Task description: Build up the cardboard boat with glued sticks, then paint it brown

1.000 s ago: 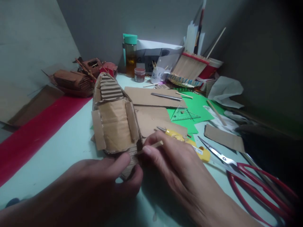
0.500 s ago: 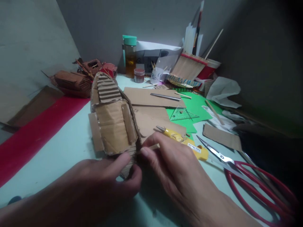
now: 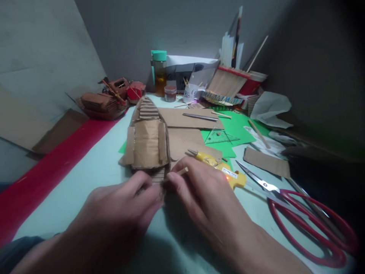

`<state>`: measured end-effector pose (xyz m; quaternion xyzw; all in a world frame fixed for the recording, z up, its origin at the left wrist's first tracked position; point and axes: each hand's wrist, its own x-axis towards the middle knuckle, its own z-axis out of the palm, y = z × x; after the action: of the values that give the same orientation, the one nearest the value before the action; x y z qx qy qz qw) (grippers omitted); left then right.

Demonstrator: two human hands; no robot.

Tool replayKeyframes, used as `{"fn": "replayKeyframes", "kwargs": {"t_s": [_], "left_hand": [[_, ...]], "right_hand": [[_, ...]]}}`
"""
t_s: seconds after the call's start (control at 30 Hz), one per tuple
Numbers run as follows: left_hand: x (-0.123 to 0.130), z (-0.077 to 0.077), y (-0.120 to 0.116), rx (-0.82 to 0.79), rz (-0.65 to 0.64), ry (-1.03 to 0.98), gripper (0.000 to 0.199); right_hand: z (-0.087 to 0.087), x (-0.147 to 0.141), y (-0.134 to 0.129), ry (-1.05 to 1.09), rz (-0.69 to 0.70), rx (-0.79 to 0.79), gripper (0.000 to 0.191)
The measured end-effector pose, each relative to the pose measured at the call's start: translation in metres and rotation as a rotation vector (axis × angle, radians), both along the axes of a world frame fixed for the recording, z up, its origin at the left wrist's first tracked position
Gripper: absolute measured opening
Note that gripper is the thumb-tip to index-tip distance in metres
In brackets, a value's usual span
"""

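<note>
A cardboard model boat (image 3: 146,144) with a corrugated, pointed bow and a brown roof sits on the table in front of me, bow facing away. My left hand (image 3: 125,207) is closed around its near end, covering that part. Between thumb and forefinger, my right hand (image 3: 209,198) pinches a thin wooden stick (image 3: 183,171) beside the boat's near right edge. The stick's far tip is hidden at the fingers and hull. Just beyond my right hand lies a yellow hot glue gun (image 3: 238,179).
Red-handled scissors (image 3: 275,190) lie open at the right. Behind the boat are cardboard sheets (image 3: 185,140), a metal blade tool (image 3: 199,117), a green set square (image 3: 221,136) and green paper (image 3: 245,133). Brown model boats (image 3: 99,104), a bottle (image 3: 160,76) and a cup (image 3: 191,93) stand farther back.
The boat has straightened and sits lower and slightly right in view. My left fingers have closed over its near end. My right hand still pinches the stick, which shows more.
</note>
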<state>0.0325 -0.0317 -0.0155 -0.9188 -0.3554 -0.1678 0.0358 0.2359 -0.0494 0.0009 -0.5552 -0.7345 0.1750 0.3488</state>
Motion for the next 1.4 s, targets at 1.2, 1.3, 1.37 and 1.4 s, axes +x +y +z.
{"fn": "replayKeyframes", "kwargs": {"t_s": [1.2,1.3,1.37,1.4], "left_hand": [[0.021,-0.006,-0.029,0.09,0.309,0.072,0.023],[0.017,-0.008,-0.027,0.099,0.284,0.048,0.021],[0.015,-0.009,-0.025,0.091,0.248,0.037,0.02],[0.014,-0.009,-0.024,0.084,0.242,0.031,0.02]], "right_hand": [[-0.014,-0.01,-0.012,0.002,0.149,0.176,0.026],[-0.013,-0.008,-0.011,0.001,0.134,0.196,0.025],[-0.012,-0.007,-0.009,-0.002,0.122,0.199,0.021],[-0.012,-0.007,-0.009,-0.004,0.122,0.193,0.02]]}}
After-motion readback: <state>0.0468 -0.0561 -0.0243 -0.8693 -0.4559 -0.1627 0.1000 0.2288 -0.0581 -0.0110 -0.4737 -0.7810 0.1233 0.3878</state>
